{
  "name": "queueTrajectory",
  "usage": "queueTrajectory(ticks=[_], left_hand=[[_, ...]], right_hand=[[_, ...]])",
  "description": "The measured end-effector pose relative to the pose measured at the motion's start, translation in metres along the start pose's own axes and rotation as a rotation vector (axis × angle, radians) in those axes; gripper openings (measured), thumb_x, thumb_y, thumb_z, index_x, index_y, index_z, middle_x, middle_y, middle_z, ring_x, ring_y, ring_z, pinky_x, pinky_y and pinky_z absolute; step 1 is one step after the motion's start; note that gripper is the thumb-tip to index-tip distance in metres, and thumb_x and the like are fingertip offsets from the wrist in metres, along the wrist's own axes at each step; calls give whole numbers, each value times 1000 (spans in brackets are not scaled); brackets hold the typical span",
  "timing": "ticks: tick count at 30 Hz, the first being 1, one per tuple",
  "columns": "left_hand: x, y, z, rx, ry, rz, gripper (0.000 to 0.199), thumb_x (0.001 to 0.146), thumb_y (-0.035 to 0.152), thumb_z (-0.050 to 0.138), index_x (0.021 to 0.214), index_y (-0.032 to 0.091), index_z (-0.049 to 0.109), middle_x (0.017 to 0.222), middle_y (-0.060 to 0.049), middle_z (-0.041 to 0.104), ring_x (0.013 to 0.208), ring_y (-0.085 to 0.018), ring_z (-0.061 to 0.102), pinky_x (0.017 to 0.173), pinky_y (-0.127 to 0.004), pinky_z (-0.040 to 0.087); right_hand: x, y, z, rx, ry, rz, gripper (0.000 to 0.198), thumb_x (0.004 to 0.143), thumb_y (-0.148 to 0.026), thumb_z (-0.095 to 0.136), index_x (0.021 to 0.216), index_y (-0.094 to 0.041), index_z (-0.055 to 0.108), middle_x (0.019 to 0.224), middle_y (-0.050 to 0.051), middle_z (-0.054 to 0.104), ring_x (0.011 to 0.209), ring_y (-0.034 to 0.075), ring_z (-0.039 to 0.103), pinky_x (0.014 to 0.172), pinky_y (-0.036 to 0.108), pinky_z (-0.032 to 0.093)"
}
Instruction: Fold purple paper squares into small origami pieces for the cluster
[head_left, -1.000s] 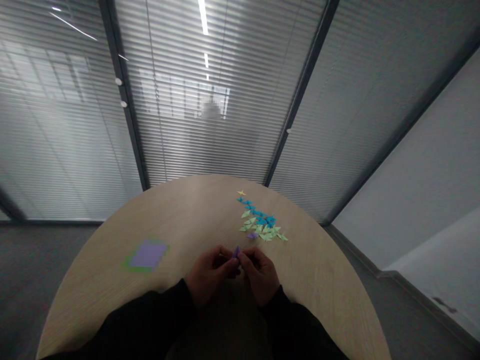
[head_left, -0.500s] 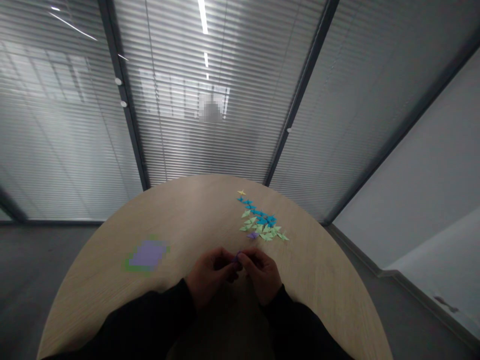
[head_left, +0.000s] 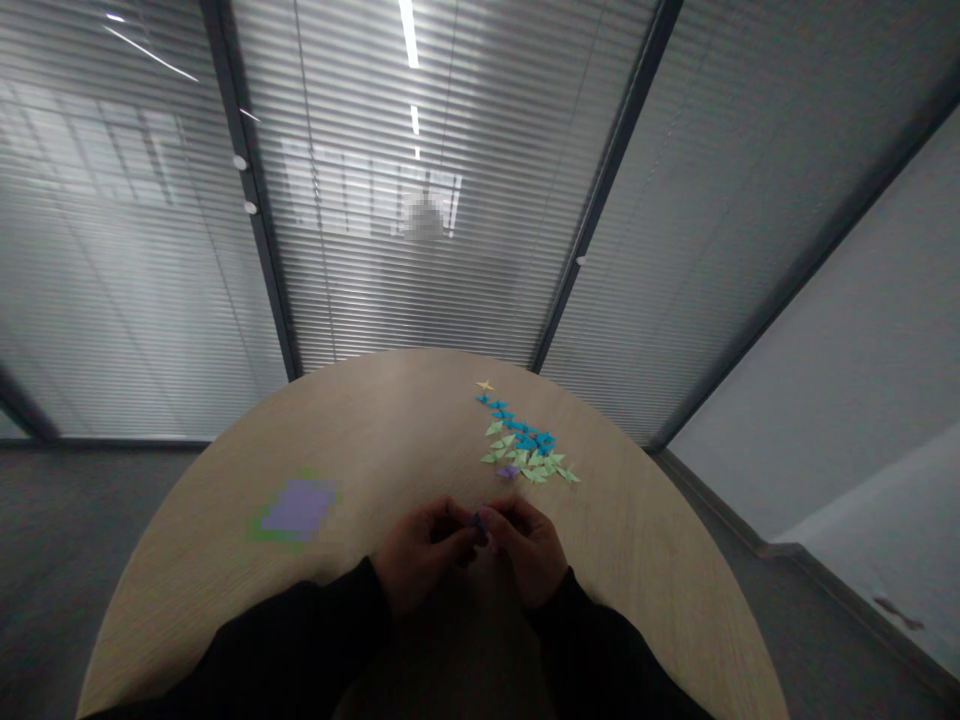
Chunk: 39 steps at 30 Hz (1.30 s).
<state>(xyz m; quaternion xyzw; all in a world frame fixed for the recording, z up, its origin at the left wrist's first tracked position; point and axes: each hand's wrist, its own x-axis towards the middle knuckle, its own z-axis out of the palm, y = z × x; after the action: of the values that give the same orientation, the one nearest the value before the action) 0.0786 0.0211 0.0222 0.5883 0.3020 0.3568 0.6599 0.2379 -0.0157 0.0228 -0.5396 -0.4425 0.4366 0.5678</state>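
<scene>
Paper figures on table beyond right hand, paper at left

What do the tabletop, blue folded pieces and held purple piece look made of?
Tabletop: wood or wood-look laminate, fairly matte; pale tan, faint grain.
Blue folded pieces: likely matte paper; thin, with sharp points.
Held purple piece: perhaps paper, small enough to pinch; mostly hidden, finish unclear.

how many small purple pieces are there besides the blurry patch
2: the lying purple piece, beside the green pieces, and the held purple piece, between the left hand and right hand. More may be hidden by the hands.
</scene>
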Motion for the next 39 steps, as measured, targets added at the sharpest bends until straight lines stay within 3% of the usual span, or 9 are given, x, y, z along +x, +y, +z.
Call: queueTrajectory(ticks=[9,14,18,22,30,39], left_hand=[[-1,-1,2,-73,-36,-22,40,72,50,77,81,14,61,78,-6,71,64,-14,62,60,-26,45],[1,-4,2,-4,-32,-47,42,70,52,78,78,14,62,71,-4,70,63,-15,61,59,-26,44],[5,-3,-2,-142,71,-61,44,64,52,82,76,14,63,71,-3,68,66,-14,61,64,-27,45],[6,1,-5,-266,138,-58,36,66,45,83,74,15,65,68,2,64,64,-11,56,63,-23,42],[4,3,-4,-242,134,-59,31,67,43,82,74,15,68,70,1,63,65,-12,54,62,-24,39],[4,9,-2,-205,94,-66,39,65,50,81,69,16,64,64,4,58,60,-10,49,61,-23,38]], right_hand=[[-1,3,4,100,-10,-2,38,67,-51,77,67,-19,58,52,-6,53,47,10,45,48,23,35],[4,5,3,213,4,9,43,69,-56,75,65,-20,51,47,-8,46,44,9,41,46,22,36],[4,3,2,113,88,9,46,69,-62,72,78,-18,61,56,-7,50,44,8,42,44,21,36],[-2,-3,4,-50,-42,18,47,71,-63,70,78,-17,66,64,-3,57,48,9,46,44,22,35],[-2,-4,3,-174,-89,-12,40,74,-55,68,79,-16,70,56,-3,55,49,11,46,47,23,35],[-5,-3,4,-333,3,-162,30,78,-45,64,71,-16,67,64,2,64,57,15,56,54,25,44]])
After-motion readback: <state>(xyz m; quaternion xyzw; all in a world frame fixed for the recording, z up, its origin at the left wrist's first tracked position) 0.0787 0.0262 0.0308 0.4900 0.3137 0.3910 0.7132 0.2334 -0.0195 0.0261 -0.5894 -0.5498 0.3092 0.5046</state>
